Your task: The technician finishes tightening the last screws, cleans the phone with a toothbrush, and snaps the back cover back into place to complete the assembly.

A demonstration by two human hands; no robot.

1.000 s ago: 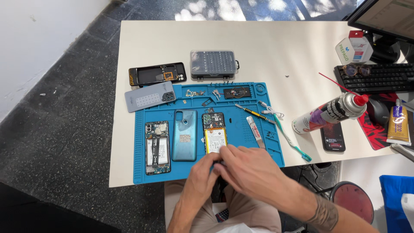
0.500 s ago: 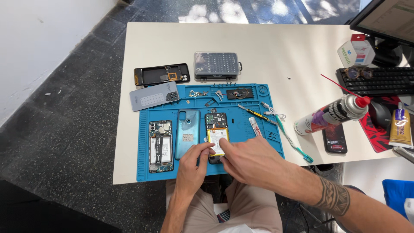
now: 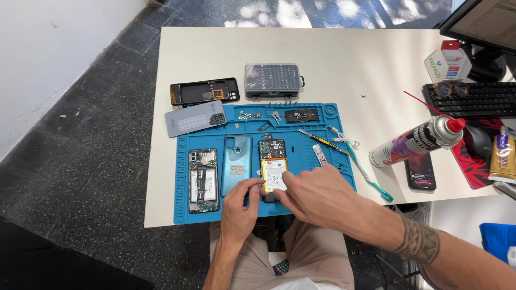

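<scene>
Head view is showing both hands working at lower centre on an opened phone (image 3: 273, 171) lying on the blue repair mat (image 3: 322, 177). Its back is already off, battery exposed and still seated. The left hand (image 3: 239, 207) is pinching the phone's lower edge; the right hand (image 3: 314, 196) is pressing fingertips against the battery. A teal back cover (image 3: 236, 169) is lying just beside, crowding the left.

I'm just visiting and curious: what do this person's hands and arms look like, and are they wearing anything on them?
Both hands are bare: no gloves, rings or watch visible. The left hand and right hand lead to uncovered forearms with no sleeves in view. The right forearm carries a dark patterned band tattoo around it.
</scene>
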